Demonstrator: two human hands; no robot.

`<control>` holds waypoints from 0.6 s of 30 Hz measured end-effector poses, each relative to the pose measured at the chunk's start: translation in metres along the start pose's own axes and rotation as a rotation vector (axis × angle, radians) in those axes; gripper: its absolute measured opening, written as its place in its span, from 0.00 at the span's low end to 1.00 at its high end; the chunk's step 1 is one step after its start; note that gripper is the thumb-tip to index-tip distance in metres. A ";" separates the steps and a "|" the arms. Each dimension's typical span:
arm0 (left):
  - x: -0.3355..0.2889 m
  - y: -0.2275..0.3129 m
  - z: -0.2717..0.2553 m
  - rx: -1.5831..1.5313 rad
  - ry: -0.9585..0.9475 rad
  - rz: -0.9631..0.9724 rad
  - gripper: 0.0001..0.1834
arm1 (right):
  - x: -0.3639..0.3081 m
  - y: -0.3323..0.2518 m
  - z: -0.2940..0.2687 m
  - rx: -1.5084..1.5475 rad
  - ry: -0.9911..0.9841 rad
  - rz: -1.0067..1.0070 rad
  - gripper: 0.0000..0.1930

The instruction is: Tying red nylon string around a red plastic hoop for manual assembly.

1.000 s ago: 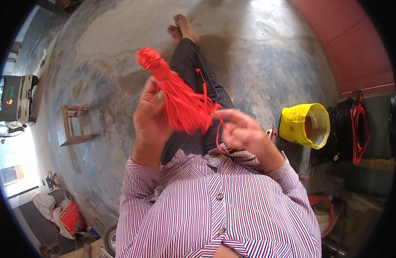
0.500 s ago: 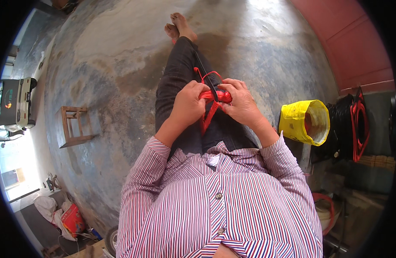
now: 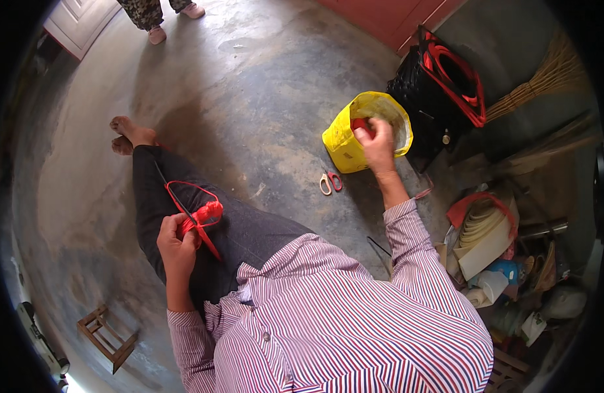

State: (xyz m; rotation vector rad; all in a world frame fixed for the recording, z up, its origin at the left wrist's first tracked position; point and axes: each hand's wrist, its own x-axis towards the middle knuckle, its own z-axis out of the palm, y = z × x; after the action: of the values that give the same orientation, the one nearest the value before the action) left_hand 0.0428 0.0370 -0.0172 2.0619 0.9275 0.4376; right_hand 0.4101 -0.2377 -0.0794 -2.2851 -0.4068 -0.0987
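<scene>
the red cord bundle (image 3: 208, 211) is located left of the frame's centre, over the dark trousers (image 3: 262, 226). its lower-left end is pinched between the thumb and fingers of the left hand (image 3: 177, 242); its long axis is inclined toward the upper right — roughly the direction of the yellow container (image 3: 341, 141). a thin red loop (image 3: 195, 186) is extended above it, and a dark cord (image 3: 164, 175) is routed past it toward the upper left. the right hand (image 3: 378, 144) is positioned well apart from the bundle, at the container's mouth above and right of centre, beside a red item (image 3: 359, 124) inside. its fingers are bent — whether anything is grasped cannot be told. scissors (image 3: 329, 175) are placed on the floor just below the container. a wooden stool (image 3: 123, 352) is situated at lower left.
</scene>
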 end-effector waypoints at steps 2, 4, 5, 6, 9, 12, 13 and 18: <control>0.001 -0.009 0.001 -0.054 0.009 -0.021 0.10 | 0.007 0.033 0.011 -0.203 0.272 -0.244 0.23; 0.001 -0.011 0.001 -0.114 0.009 -0.040 0.10 | -0.004 0.071 0.029 -0.275 -0.286 -0.182 0.24; 0.003 -0.009 0.002 -0.074 0.000 -0.027 0.11 | -0.004 0.091 0.036 -0.191 -0.873 -0.028 0.25; 0.002 -0.008 0.000 -0.023 0.006 -0.023 0.11 | -0.008 0.062 0.040 -0.437 -0.906 0.002 0.26; 0.003 -0.009 0.002 -0.072 0.016 0.006 0.11 | -0.025 -0.016 0.042 -0.059 -0.120 -0.075 0.17; 0.003 -0.007 0.004 -0.131 -0.016 -0.087 0.10 | -0.049 -0.079 0.056 0.051 -0.236 -0.385 0.14; 0.001 -0.008 0.002 -0.167 -0.026 -0.145 0.10 | -0.065 -0.089 0.071 0.147 -0.425 -0.447 0.15; 0.004 -0.006 0.004 -0.042 0.017 0.010 0.10 | -0.115 -0.147 0.101 0.329 -0.992 -0.454 0.17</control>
State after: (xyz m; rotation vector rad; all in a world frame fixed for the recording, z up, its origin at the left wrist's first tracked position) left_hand 0.0455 0.0402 -0.0246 2.0284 0.9112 0.4761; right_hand 0.2483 -0.1008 -0.0673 -1.7313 -1.3265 0.8389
